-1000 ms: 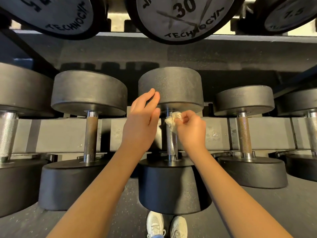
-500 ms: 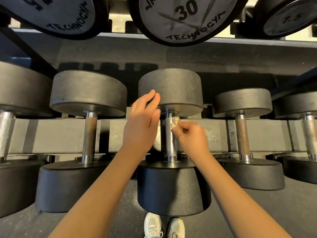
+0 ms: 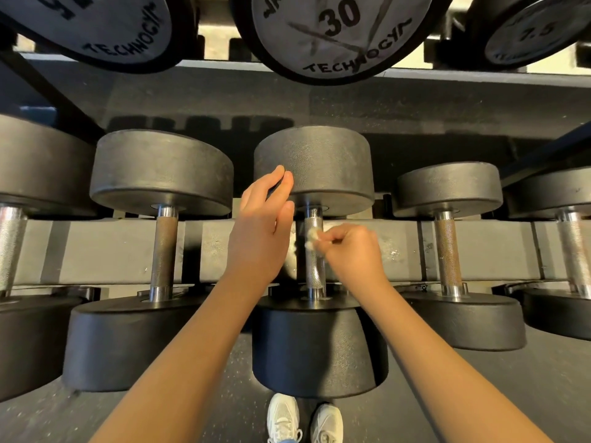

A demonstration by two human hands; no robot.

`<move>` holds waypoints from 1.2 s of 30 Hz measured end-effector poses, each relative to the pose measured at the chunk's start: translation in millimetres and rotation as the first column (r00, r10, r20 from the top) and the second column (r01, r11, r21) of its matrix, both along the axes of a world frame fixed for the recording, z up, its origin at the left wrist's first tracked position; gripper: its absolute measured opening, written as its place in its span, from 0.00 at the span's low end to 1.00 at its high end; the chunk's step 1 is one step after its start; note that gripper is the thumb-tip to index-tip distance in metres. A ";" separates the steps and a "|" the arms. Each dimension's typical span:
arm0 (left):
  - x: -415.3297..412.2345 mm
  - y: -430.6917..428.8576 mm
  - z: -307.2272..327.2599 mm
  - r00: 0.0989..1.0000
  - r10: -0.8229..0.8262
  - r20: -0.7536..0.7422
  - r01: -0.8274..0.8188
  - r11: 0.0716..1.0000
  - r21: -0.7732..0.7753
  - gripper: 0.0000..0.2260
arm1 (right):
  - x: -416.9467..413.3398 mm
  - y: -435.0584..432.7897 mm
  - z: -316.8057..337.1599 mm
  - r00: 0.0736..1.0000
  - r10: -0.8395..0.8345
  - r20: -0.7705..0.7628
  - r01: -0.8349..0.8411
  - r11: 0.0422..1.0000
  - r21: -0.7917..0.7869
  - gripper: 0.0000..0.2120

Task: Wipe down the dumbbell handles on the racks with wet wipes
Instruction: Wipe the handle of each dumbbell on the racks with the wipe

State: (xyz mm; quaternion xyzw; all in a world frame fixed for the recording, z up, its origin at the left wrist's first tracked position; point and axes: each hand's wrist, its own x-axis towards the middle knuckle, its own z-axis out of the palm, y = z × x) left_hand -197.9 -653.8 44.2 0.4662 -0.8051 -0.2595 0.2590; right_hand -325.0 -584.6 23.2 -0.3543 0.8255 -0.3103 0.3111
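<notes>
One grey metal rack (image 3: 224, 247) carries the round-headed black rubber dumbbell (image 3: 315, 161) at centre, with its knurled steel handle (image 3: 315, 270). Left hand (image 3: 260, 231) is flat and released, fingers against the far head. Right hand (image 3: 351, 251) pinches a crumpled white wet wipe (image 3: 311, 239) on the handle.

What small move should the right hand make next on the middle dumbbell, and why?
Probably slide the wet wipe down the knurled handle toward the near head. The right hand pinches the wipe against the handle's upper part, and the stretch below lies uncovered. The left hand, fingers straight, rests at the far head.
</notes>
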 end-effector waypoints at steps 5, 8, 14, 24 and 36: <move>0.0 1.7 2.8 1.000 -0.007 -0.024 0.006 1.000 -0.006 0.19 | -1.0 -4.5 0.3 0.999 -0.042 0.028 0.042 0.999 0.007 0.09; 0.3 1.4 2.9 0.999 -0.018 -0.031 0.017 1.000 -0.006 0.20 | 1.2 -15.7 -1.5 0.993 -0.117 0.022 0.119 0.990 -0.080 0.07; -2.0 1.7 2.1 0.998 0.005 -0.060 -0.002 0.999 0.045 0.20 | 0.0 -21.0 -3.2 0.990 -0.141 -0.009 0.139 0.980 -0.139 0.06; -4.1 4.4 7.4 0.995 0.029 -0.091 -0.018 0.993 0.118 0.19 | -5.5 1.5 2.3 0.992 0.121 -0.039 -0.118 0.991 0.060 0.07; -1.7 9.2 12.9 0.999 0.001 -0.047 0.008 0.984 0.179 0.21 | -5.0 18.7 3.3 0.974 0.224 0.022 -0.224 0.955 0.193 0.14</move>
